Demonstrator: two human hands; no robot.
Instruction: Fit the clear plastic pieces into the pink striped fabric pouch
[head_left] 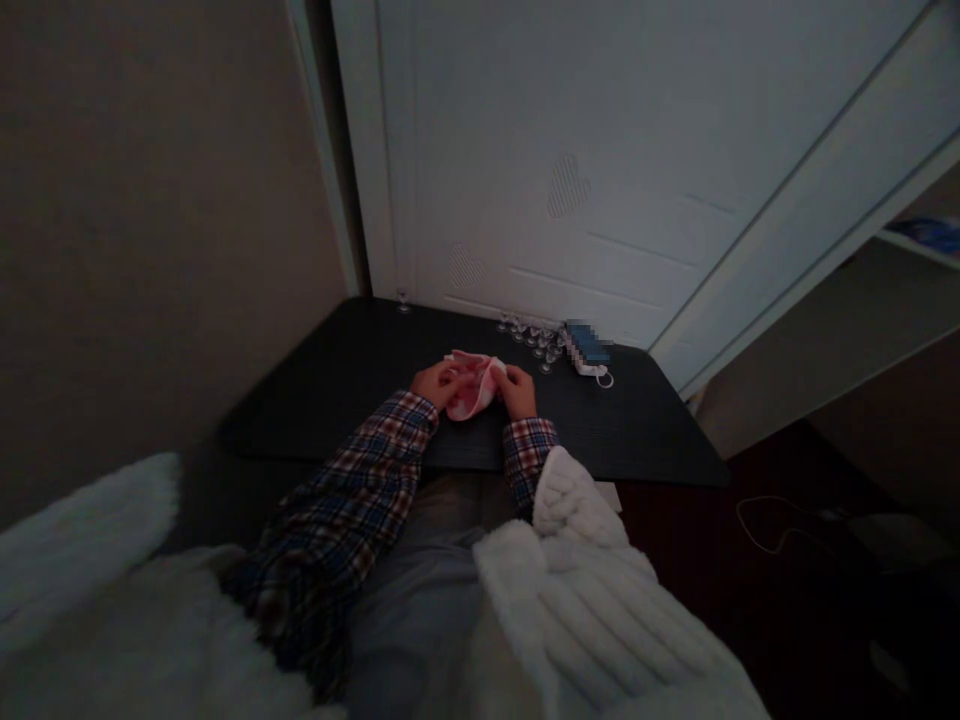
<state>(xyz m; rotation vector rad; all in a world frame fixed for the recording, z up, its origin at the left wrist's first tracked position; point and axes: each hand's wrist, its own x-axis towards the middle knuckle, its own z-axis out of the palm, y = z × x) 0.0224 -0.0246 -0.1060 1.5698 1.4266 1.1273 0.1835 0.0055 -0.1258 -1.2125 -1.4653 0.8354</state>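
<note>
A pink and white cloth [471, 402] is held up above the front part of the black table, between my two hands. My left hand [433, 384] is closed on its left side, fingers partly tucked into the folds. At the opposite edge, the fingers of my right hand [519, 391] pinch the fabric. Whether anything lies inside the cloth is too dark to make out. Behind my right hand stands a cluster of several small clear stemmed glasses [538, 340]. One separate small glass [403, 302] is at the table's back left.
The black table [315, 400] backs onto a white panelled door [480, 150]. To the right of the glasses lies a phone-like device [589, 345] with a white loop. A thick white garment [600, 600] covers my lap's sides. A pale cable [757, 540] trails on the dark floor.
</note>
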